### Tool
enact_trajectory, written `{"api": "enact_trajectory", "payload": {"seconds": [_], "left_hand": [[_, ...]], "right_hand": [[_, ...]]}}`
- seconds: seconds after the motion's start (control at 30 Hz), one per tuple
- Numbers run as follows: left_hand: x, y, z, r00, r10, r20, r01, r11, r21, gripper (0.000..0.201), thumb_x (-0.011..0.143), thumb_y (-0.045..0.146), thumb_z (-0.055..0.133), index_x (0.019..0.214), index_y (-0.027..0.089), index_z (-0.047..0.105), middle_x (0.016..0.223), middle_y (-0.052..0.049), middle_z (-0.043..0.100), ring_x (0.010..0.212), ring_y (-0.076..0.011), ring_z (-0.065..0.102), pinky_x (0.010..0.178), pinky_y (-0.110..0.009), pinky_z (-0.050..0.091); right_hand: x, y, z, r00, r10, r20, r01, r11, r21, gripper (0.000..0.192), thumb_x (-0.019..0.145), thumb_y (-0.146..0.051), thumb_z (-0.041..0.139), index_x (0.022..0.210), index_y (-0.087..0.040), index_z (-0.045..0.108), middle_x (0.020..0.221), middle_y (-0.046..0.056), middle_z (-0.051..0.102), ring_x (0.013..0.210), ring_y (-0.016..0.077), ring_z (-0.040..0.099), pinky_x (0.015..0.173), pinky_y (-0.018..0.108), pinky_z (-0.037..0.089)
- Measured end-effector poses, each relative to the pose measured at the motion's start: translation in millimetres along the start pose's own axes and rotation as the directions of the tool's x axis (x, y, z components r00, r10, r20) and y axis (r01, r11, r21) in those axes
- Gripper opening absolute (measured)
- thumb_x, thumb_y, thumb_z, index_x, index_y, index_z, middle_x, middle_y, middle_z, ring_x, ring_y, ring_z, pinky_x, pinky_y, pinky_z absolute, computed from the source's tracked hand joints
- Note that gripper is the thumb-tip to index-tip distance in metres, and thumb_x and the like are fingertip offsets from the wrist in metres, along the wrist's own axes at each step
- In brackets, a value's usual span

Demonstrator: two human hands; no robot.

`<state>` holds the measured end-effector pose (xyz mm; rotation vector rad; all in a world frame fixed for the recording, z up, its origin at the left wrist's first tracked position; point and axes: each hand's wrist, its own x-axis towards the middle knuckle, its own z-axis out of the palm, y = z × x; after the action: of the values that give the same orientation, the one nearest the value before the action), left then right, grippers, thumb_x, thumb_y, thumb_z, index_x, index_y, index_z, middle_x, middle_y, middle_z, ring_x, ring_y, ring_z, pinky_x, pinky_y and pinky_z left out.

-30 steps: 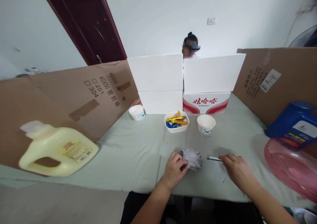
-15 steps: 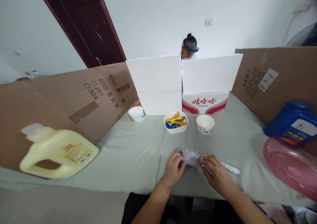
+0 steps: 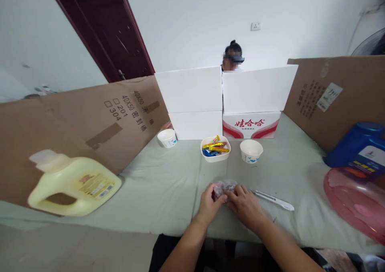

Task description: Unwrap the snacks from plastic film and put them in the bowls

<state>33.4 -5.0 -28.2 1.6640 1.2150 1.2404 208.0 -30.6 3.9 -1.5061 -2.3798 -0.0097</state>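
A crumpled clear-plastic bundle [image 3: 224,187] with darker and reddish bits showing lies low over the cloth between my hands; what it wraps I cannot make out. My left hand [image 3: 209,203] is closed around its left end, thumb towards me. The fingers of my right hand [image 3: 245,206] are bent and press onto its right side. Just to the right of that hand rests a slim white utility knife [image 3: 275,199]. Beyond the bundle stand a white bowl of wrapped snack sticks [image 3: 215,157] in gold and blue wrappers, and a white paper bowl [image 3: 251,151].
Another paper bowl [image 3: 167,138] stands further left. A pale yellow jug [image 3: 90,183] is at the left, a blue bottle [image 3: 355,147] and pink basin [image 3: 333,191] at the right. White boxes [image 3: 195,125] and cardboard panels [image 3: 129,131] wall the table; a person [image 3: 232,57] is behind.
My right hand has moved left, closer to my left hand, and the plastic bundle is bunched shorter between them. More of the utility knife is uncovered.
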Motion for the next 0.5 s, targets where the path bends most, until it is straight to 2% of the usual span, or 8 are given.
{"api": "enact_trajectory", "payload": {"seconds": [0.03,0.1,0.2,0.3,0.4,0.5], "left_hand": [[0.5,0.9,-0.3,0.999,-0.027,-0.045,0.028,0.999,0.032,0.027,0.077,0.041,0.064,0.088,0.017,0.057,0.076,0.000,0.060,0.070,-0.0143,0.055,0.066,-0.025,0.044],[1.5,1.0,-1.3,0.984,-0.064,-0.163,0.074,0.996,0.057,0.021,0.082,0.038,0.056,0.074,0.019,0.052,0.063,0.004,0.050,0.060,-0.0119,0.048,0.060,-0.022,0.040],[2.5,-2.6,-2.5,0.954,-0.080,-0.289,0.093,0.995,0.034,0.018,0.080,0.034,0.056,0.072,0.020,0.047,0.063,0.006,0.046,0.059,-0.0110,0.046,0.059,-0.021,0.039],[3.0,-8.0,-2.6,0.934,-0.101,-0.342,0.114,0.993,0.019,0.017,0.078,0.034,0.057,0.075,0.020,0.048,0.064,0.006,0.046,0.059,-0.0112,0.047,0.059,-0.021,0.039],[3.0,-12.6,-1.9,0.926,-0.125,-0.357,0.131,0.991,-0.008,0.016,0.078,0.034,0.058,0.078,0.020,0.049,0.064,0.006,0.048,0.058,-0.0115,0.049,0.059,-0.022,0.041],[2.8,-15.1,-1.4,0.917,-0.133,-0.377,0.140,0.990,-0.010,0.016,0.078,0.034,0.058,0.080,0.021,0.051,0.065,0.005,0.050,0.058,-0.0121,0.050,0.059,-0.022,0.043]], "right_hand": [[0.9,0.1,-1.2,1.000,0.002,0.006,-0.002,1.000,0.002,0.020,0.087,-0.027,0.061,0.107,-0.025,0.062,0.096,0.006,0.059,0.090,0.0217,0.056,0.077,0.032,0.044],[1.0,2.0,-3.4,1.000,0.016,0.001,-0.016,1.000,0.014,0.008,0.089,-0.024,0.057,0.094,-0.022,0.062,0.093,0.006,0.060,0.088,0.0204,0.056,0.077,0.031,0.043],[-4.5,9.7,-3.8,0.999,0.039,-0.030,-0.038,0.998,0.045,0.010,0.091,-0.022,0.052,0.084,-0.020,0.059,0.088,0.005,0.060,0.082,0.0179,0.057,0.073,0.028,0.042],[-15.7,22.3,0.6,0.987,0.113,-0.117,-0.102,0.990,0.092,0.016,0.093,-0.023,0.046,0.080,-0.021,0.055,0.082,0.003,0.059,0.074,0.0159,0.057,0.066,0.026,0.040],[-28.6,36.6,6.3,0.949,0.210,-0.234,-0.183,0.974,0.131,0.023,0.095,-0.031,0.040,0.076,-0.022,0.050,0.073,0.001,0.056,0.066,0.0157,0.056,0.061,0.027,0.037],[-40.5,49.2,9.1,0.911,0.281,-0.301,-0.248,0.958,0.144,0.027,0.094,-0.035,0.039,0.072,-0.023,0.047,0.066,0.000,0.054,0.062,0.0159,0.055,0.059,0.028,0.037]]}}
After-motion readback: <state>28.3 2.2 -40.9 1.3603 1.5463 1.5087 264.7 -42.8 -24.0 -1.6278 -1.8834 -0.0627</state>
